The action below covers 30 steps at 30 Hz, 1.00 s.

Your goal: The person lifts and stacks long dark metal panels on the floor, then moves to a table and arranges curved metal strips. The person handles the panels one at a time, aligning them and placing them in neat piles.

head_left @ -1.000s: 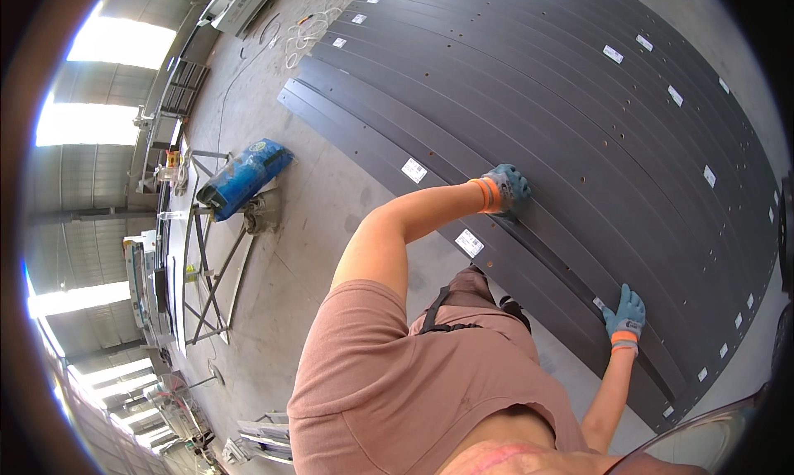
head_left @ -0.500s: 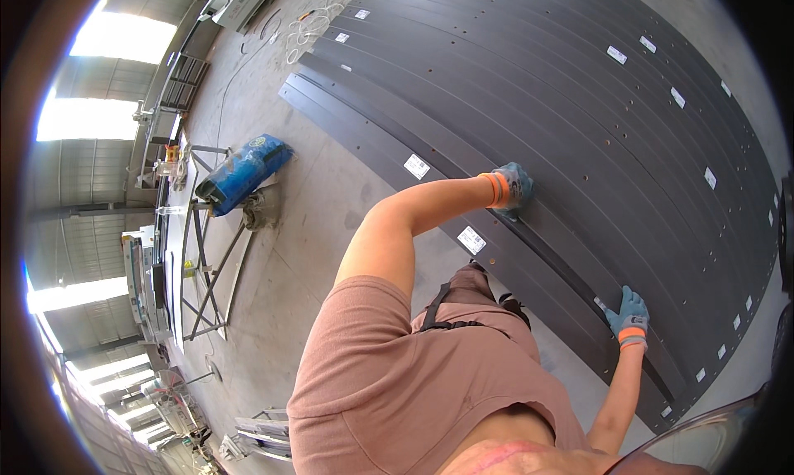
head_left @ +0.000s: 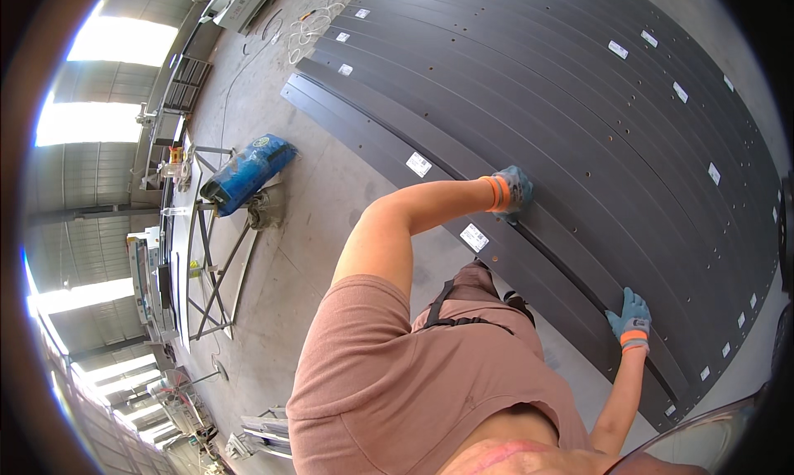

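Long dark grey boards point(head_left: 504, 78) lie side by side in a wide, flat layer. My left hand point(head_left: 514, 192), in a blue-grey glove with an orange cuff, is closed on the near edge of one long board point(head_left: 430, 140); its fingertips are partly hidden. Farther right along that edge is my right hand point(head_left: 633, 316), gloved alike, with fingers over the board's face and thumb at its edge. A dark gap separates this board from the nearest board point(head_left: 451, 200), which bears white labels point(head_left: 474, 238) and small holes.
A blue plastic sack point(head_left: 252, 173) rests by a metal-framed table point(head_left: 198, 268) on the left. White cable point(head_left: 308, 37) lies coiled on the concrete floor point(head_left: 289, 285) beyond the boards' far left end. A fan point(head_left: 175, 386) stands at lower left.
The gripped board has tipped flatter: the label at its far left end shows more fully, and a pale patch beside my right hand is no longer visible. Both hands stay nearly in place.
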Motion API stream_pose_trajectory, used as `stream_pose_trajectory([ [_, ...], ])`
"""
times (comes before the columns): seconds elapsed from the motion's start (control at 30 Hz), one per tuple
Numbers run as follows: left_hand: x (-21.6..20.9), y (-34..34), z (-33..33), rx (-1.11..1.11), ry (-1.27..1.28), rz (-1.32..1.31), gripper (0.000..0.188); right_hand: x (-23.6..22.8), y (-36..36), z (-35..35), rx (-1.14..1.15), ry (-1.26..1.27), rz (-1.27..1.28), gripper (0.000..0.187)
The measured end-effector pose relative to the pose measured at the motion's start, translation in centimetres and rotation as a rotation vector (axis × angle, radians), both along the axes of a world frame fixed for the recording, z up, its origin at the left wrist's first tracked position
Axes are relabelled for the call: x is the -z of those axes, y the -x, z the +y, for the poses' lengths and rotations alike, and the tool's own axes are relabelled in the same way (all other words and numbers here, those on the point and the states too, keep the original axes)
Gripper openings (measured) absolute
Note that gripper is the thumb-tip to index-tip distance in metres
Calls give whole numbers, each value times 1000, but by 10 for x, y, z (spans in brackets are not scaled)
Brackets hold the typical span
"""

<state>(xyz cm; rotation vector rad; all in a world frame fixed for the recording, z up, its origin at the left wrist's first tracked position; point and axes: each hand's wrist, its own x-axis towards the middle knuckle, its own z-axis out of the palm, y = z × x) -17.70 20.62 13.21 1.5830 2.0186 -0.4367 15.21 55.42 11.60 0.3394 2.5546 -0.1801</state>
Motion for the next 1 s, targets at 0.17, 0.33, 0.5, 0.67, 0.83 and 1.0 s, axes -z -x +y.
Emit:
stream_pose_trajectory([
  [0.17, -1, -4, -3, -18, -27, -14, 42, 3, -8, 1, -20, -18, 27, 83],
  [0.33, 2, 5, 0, -166, 80, -78, 42, 8, -14, 6, -36, 8, 113, 68],
  [0.5, -4, 9, -11, -248, 16, -60, 46, 25, -25, 16, -27, 37, 232, 53],
  [0.67, -4, 5, -10, -250, 1, -51, 47, 30, -27, 11, -15, 4, 270, 50],
  [0.83, -8, 4, -8, -266, 24, -52, 47, 31, -29, 9, -12, 6, 287, 47],
  [1.0, -2, 1, -5, -287, 66, -46, 47, 28, -26, 8, -31, 13, 288, 41],
])
